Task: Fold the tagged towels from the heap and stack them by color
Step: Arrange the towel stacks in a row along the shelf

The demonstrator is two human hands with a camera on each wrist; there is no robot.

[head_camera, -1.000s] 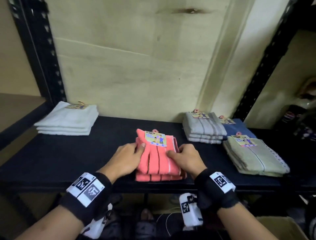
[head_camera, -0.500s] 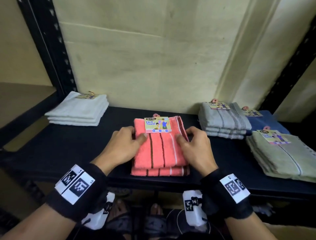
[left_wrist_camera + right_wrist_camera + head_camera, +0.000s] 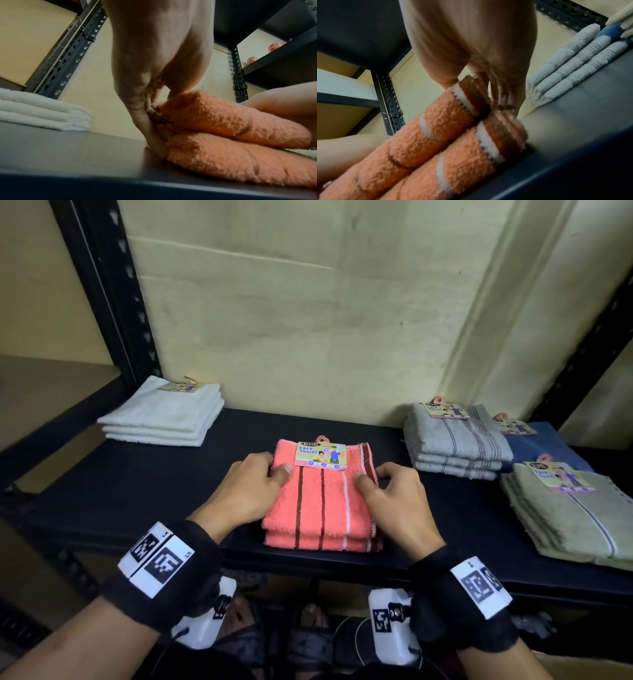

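Black shelf (image 3: 137,501) against a pale wall, green stack (image 3: 575,518) cut off at right, blue towel (image 3: 541,446) half hidden behind it. Left hand (image 3: 246,491) and right hand (image 3: 397,498) clamped on opposite sides of the coral stack (image 3: 322,508) near the front edge, thumbs on top, fingers curled down the sides, fingertips buried in terry. White stack (image 3: 164,419) far left, grey stack (image 3: 455,443) right.
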